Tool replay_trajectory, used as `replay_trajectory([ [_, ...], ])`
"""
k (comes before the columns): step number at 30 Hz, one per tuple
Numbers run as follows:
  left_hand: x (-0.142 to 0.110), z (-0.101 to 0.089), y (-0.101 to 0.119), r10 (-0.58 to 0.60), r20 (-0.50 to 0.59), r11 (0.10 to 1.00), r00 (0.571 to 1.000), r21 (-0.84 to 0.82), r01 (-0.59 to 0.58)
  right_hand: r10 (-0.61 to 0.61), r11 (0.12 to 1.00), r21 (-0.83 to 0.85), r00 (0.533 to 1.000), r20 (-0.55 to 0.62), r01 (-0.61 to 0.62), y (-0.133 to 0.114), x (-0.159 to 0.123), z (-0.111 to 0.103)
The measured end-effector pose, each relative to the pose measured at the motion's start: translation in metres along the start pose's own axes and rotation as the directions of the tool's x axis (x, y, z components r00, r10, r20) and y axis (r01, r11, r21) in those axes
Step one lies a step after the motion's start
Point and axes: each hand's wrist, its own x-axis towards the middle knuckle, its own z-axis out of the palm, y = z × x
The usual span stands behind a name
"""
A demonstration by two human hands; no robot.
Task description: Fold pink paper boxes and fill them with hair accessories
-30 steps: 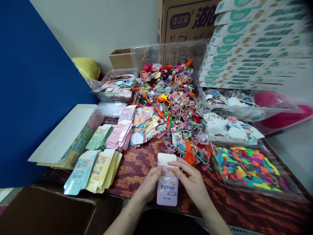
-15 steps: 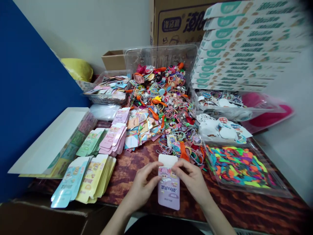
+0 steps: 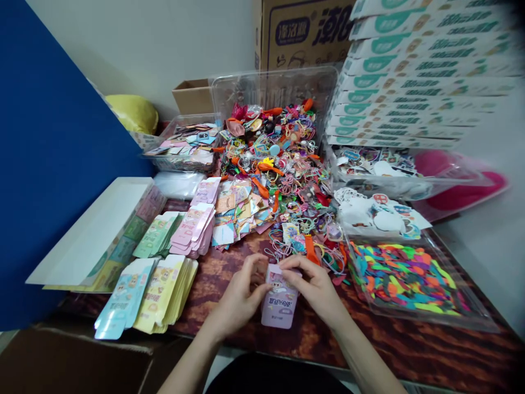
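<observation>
My left hand (image 3: 240, 298) and my right hand (image 3: 315, 290) both pinch the top of a small pink printed packet (image 3: 279, 306) held just above the brown table (image 3: 410, 345) near its front edge. The packet's white top flap is folded down and hidden under my fingers. Just beyond my hands lies a big pile of coloured hair ties and small trinkets (image 3: 283, 175). Stacks of flat packets lie to my left: blue and yellow ones (image 3: 147, 293), pink ones (image 3: 194, 227) and green ones (image 3: 158, 235).
A clear tray of bright paper shapes (image 3: 404, 276) sits at the right, with sticker trays (image 3: 377, 213) behind it and stacked green-printed boxes (image 3: 410, 82) above. A blue panel (image 3: 53, 137) stands on the left, a white box (image 3: 98, 230) beside it, and cardboard boxes (image 3: 303, 33) at the back.
The packet's white top flap, which stood up before, is now folded down under my fingers. My hands have shifted slightly forward toward the pile.
</observation>
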Motion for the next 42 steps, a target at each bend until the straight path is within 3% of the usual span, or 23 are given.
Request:
replay_trajectory([
  [6,-0.002,-0.002,0.002,-0.016,0.068,0.999,0.998,-0.034,0.018,0.164,0.976,0.144,0.986,-0.008,-0.162,0.0,0.007,0.001],
  [11,-0.005,-0.002,-0.003,-0.026,0.059,0.999,0.998,-0.024,0.027,0.119,0.99,0.068,0.992,0.031,-0.12,-0.003,0.009,-0.004],
  [21,-0.006,-0.006,-0.004,0.012,0.028,0.999,1.0,-0.053,-0.011,0.033,0.998,-0.058,0.997,-0.069,-0.037,0.006,-0.017,0.001],
  [26,-0.005,-0.009,0.003,0.079,0.039,0.991,0.996,0.103,-0.083,-0.019,0.995,-0.098,0.999,0.034,0.022,0.001,-0.016,-0.003],
  [29,-0.007,-0.013,0.0,0.047,0.04,0.996,0.998,0.076,-0.05,0.052,0.998,-0.039,0.994,0.092,-0.049,0.002,-0.009,-0.006],
  [31,-0.009,-0.015,-0.006,-0.002,0.005,0.997,1.0,-0.082,0.002,0.173,0.976,0.126,0.984,0.043,-0.177,0.006,-0.002,-0.003],
  [33,-0.01,-0.016,-0.013,-0.039,-0.033,0.969,0.999,-0.246,0.029,0.322,0.88,0.374,0.947,-0.015,-0.293,0.011,0.007,0.006],
  [36,-0.009,-0.014,-0.018,0.007,-0.148,0.964,0.989,-0.261,-0.046,0.431,0.708,0.628,0.902,-0.023,-0.322,0.015,0.017,0.032],
  [39,-0.009,-0.015,-0.018,0.069,-0.383,0.973,0.921,-0.177,-0.147,0.408,0.703,0.595,0.906,0.111,-0.389,0.018,0.026,0.063],
  [41,-0.012,-0.02,-0.016,0.04,-0.492,0.971,0.87,-0.186,-0.15,0.378,0.807,0.422,0.91,0.169,-0.413,0.021,0.037,0.079],
  [42,-0.014,-0.025,-0.016,0.021,-0.523,0.972,0.852,-0.191,-0.14,0.36,0.864,0.323,0.922,0.144,-0.387,0.024,0.046,0.086],
])
